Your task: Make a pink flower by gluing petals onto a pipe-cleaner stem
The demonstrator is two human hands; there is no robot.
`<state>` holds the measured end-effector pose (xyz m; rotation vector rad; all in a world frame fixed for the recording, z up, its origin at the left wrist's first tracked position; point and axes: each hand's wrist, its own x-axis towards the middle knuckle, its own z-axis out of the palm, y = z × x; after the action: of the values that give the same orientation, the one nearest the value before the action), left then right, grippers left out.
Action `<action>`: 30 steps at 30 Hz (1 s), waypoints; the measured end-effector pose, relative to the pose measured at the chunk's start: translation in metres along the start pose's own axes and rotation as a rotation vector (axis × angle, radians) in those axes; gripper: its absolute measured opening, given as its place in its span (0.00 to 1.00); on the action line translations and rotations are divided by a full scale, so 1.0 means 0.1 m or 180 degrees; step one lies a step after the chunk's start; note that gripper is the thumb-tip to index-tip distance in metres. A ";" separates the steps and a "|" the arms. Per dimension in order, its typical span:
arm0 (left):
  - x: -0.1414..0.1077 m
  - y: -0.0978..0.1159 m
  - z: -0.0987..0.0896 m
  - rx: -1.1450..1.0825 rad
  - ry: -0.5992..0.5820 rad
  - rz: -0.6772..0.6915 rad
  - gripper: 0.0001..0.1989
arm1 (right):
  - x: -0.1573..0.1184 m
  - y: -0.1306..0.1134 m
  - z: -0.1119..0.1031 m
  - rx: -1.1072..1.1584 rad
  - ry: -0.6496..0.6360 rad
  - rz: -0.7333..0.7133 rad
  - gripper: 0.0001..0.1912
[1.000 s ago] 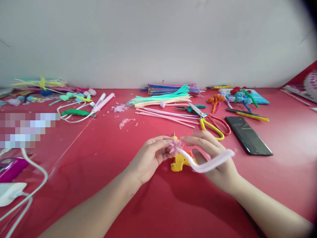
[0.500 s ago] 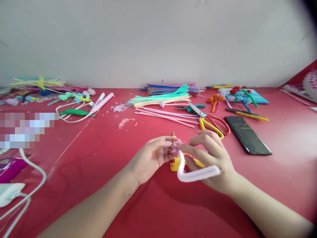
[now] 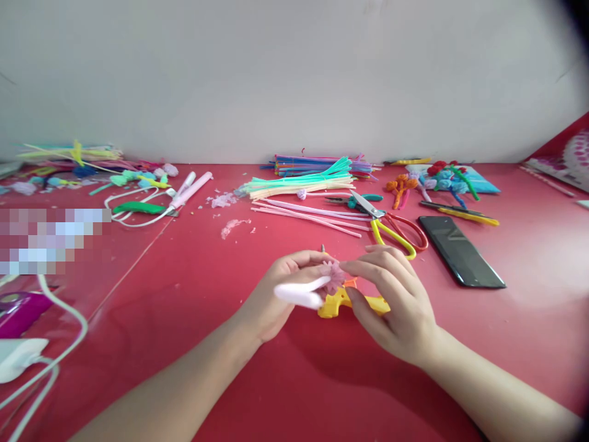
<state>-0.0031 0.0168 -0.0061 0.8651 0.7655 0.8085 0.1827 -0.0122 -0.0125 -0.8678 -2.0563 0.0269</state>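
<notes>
A small pink pipe-cleaner flower [image 3: 333, 277] is pinched in the fingers of my left hand [image 3: 278, 288]. Its thick, pale pink bent stem [image 3: 299, 296] points left across that hand, slightly blurred. My right hand [image 3: 396, 294] is at the flower's right side, fingers stretched out and fingertips at the petals, thumb apart below. Under and behind both hands lies a yellow glue gun [image 3: 330, 305] on the red table, partly covered by them; its metal tip shows beyond my left fingers.
Scissors [image 3: 375, 212] with yellow and red handles lie beyond my hands, beside pliers [image 3: 343, 201] and pink pipe cleaners [image 3: 304, 219]. A black phone [image 3: 461, 252] rests at right. Bundled pipe cleaners [image 3: 299, 184] lie near the wall. White cables [image 3: 69, 307] and a hair straightener [image 3: 191, 191] occupy the left.
The flower has turned, so its bent stem has swung from pointing right, in front of my right hand, to pointing left across my left hand. My right thumb and fingers have spread apart.
</notes>
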 end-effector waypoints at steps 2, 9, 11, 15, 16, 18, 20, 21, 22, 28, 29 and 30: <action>0.00 0.00 0.00 0.0066 0.0046 -0.0001 0.08 | 0.01 0.00 0.00 -0.0005 0.0017 0.0009 0.20; -0.01 0.00 0.02 0.0037 0.0135 0.0010 0.09 | 0.01 0.00 0.00 -0.0016 -0.0019 0.0006 0.20; -0.01 0.01 0.03 0.0043 0.0189 -0.0015 0.09 | 0.02 0.00 0.00 -0.0012 -0.0023 0.0028 0.20; -0.01 0.02 0.03 0.0078 0.0235 -0.0033 0.11 | 0.02 0.01 0.01 0.0001 -0.0011 0.0016 0.20; -0.01 0.02 0.03 0.0101 0.0245 -0.0021 0.12 | 0.02 0.01 0.01 0.0005 -0.0013 0.0010 0.20; -0.01 0.01 0.02 0.0142 0.0247 0.0003 0.12 | 0.02 0.02 0.01 0.0009 -0.0014 0.0008 0.20; -0.01 0.00 0.01 0.0170 0.0210 -0.0010 0.13 | 0.02 0.01 0.00 0.0009 -0.0016 0.0005 0.20; 0.00 0.00 0.01 0.0180 0.0194 -0.0015 0.13 | 0.02 0.01 0.00 0.0014 -0.0019 0.0011 0.20; 0.00 0.00 0.01 0.0194 0.0182 -0.0014 0.13 | 0.02 0.01 0.00 0.0021 -0.0017 0.0013 0.20; 0.00 -0.02 0.00 0.0548 0.0125 0.0104 0.13 | 0.03 -0.01 0.01 0.0229 -0.0057 0.0219 0.19; 0.00 -0.02 0.01 0.0619 0.0121 0.0175 0.13 | 0.04 -0.01 0.01 0.0271 -0.0064 0.0284 0.19; -0.01 -0.02 0.01 0.0687 0.0126 0.0262 0.13 | 0.04 -0.01 0.02 0.0291 -0.0056 0.0336 0.18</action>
<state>-0.0022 0.0151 -0.0072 1.0817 0.8675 0.8277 0.1797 -0.0102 -0.0105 -0.9210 -2.0076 0.1853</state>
